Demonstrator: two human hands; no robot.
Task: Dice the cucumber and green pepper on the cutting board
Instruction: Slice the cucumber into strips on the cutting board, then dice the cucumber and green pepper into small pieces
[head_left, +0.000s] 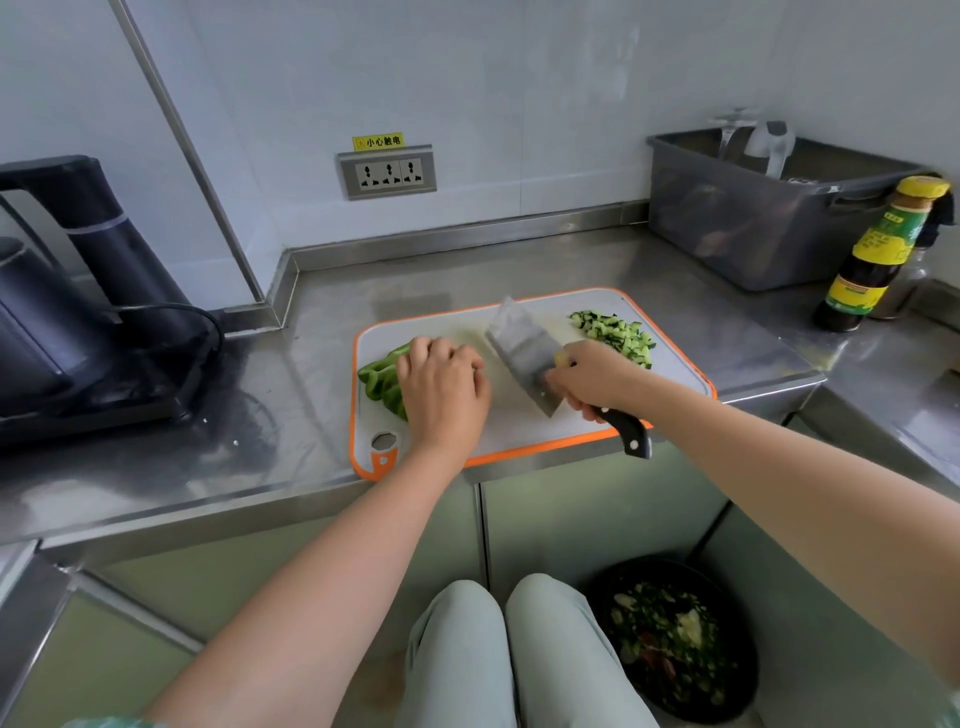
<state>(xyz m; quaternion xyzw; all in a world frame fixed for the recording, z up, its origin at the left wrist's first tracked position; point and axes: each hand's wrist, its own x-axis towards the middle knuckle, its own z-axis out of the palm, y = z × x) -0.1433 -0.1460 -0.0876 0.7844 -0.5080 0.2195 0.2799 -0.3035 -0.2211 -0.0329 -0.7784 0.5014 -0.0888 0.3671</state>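
Your right grip (592, 382) is clenched round the knife (524, 348) handle, the blade over mid-board with its tip toward 11 o'clock. Your left grip (444, 384) lies curled over the pepper (382, 379), holding it down at the 9 o'clock end of the board (511, 413). From the blade the pepper lies at 9 o'clock, near but apart. Its pieces run roughly 12 to 6, partly hidden under your knuckles. The cucumber (615, 335) sits diced at the board's 2 o'clock corner. The pepper looks next: the blade must travel left.
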